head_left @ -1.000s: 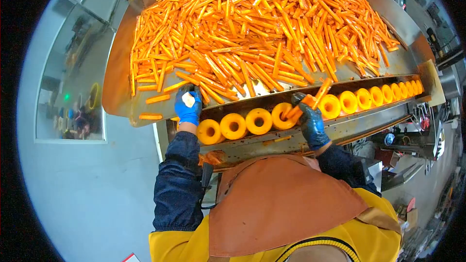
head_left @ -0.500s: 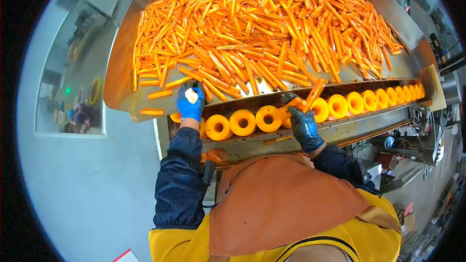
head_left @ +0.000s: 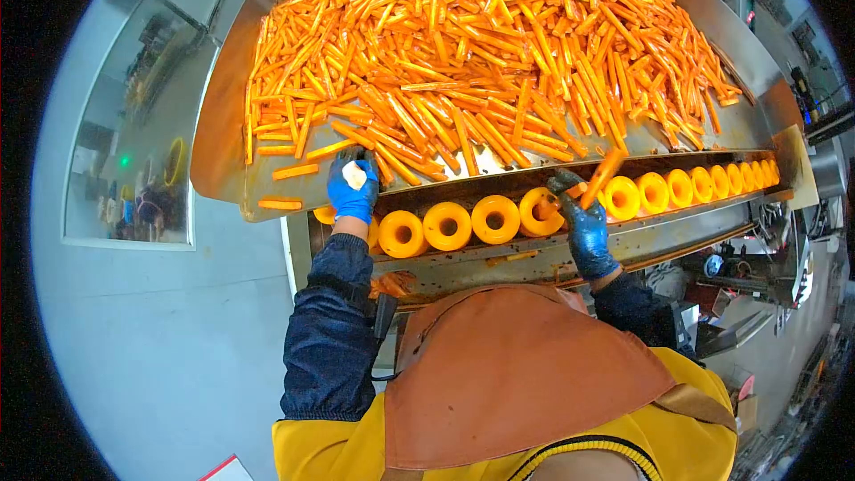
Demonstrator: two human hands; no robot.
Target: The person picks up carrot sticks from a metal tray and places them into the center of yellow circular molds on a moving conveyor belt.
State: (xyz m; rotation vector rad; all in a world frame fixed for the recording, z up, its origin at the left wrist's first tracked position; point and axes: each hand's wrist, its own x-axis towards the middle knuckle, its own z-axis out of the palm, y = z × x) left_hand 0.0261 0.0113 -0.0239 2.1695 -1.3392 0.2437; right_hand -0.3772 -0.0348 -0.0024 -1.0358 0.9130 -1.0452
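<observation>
My left hand (head_left: 354, 187), in a blue glove with a white patch on its back, rests at the front lip of the metal tray (head_left: 312, 189). Its fingers point toward the loose orange sticks (head_left: 401, 138) and are partly hidden. Orange sticks (head_left: 606, 175) are gripped in my right hand (head_left: 588, 233), whose glove is dark and stained. That hand is over the row of yellow ring-shaped pieces (head_left: 495, 219). Beside its fingers, an orange-brown stick end (head_left: 545, 209) shows at the hole of one ring.
A metal ledge (head_left: 472, 265) runs below the rings, with a few orange scraps (head_left: 512, 257) on it. A brown apron (head_left: 525, 374) covers my front. To the left is a wall window (head_left: 134, 142); machinery (head_left: 757, 267) stands at the right.
My right hand has moved right along the rings with sticks still in its fingers. One ring that it covered is now mostly visible. My left hand has barely moved.
</observation>
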